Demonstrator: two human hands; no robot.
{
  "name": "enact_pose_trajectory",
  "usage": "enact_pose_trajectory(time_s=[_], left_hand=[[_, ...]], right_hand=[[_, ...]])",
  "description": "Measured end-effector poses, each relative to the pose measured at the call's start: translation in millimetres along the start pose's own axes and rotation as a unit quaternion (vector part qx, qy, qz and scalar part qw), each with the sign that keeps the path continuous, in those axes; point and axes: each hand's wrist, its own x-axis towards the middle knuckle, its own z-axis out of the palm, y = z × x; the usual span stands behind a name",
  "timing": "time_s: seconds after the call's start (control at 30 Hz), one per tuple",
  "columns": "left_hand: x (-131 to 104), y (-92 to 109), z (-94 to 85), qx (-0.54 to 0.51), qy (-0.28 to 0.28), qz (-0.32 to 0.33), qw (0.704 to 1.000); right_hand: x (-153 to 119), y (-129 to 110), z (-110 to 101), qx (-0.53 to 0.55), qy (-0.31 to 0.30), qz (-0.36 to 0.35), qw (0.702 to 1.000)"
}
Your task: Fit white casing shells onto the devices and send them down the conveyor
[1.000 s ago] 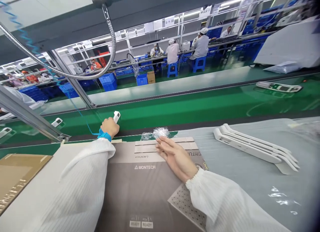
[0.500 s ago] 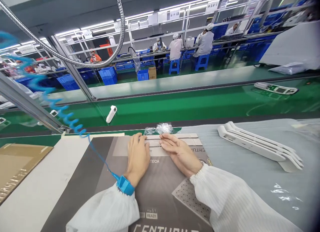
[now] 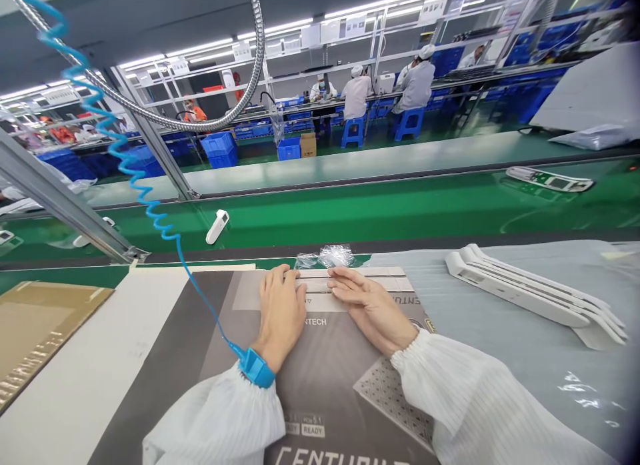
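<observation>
A dark grey printed cardboard sheet (image 3: 320, 378) lies on the bench in front of me. My left hand (image 3: 281, 311) rests palm down on its upper part, fingers slightly bent, holding nothing; a blue wrist strap (image 3: 256, 368) with a coiled cord circles that wrist. My right hand (image 3: 373, 308) lies on its side near the sheet's far edge, fingers loosely extended and nothing visible in it. Crumpled clear plastic (image 3: 336, 255) sits just beyond the fingertips. To the right, several white curved plastic housings (image 3: 530, 291) stand side by side on a grey foam mat (image 3: 480, 371).
Beyond the bench runs a green conveyor belt (image 3: 300, 218) carrying a small white device (image 3: 217, 227) and an open white housing (image 3: 549, 179). Brown cardboard (image 3: 45, 331) lies at left. A metal post (image 3: 65, 195) rises at left; a flexible metal hose (image 3: 200, 125) hangs overhead. People sit farther back.
The view has shifted slightly, and the coiled blue cord has swung to a steeper line. The white device on the belt is a little farther left. Both hands keep their pose on the sheet.
</observation>
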Motion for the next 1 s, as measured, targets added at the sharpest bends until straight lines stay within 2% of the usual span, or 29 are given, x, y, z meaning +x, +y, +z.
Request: enact_pose_trajectory(time_s=[1.0], left_hand=[[-0.6, -0.2, -0.4, 0.012, 0.001, 0.012, 1.000]], right_hand=[[0.2, 1.2, -1.6, -0.029, -0.008, -0.005, 1.000]])
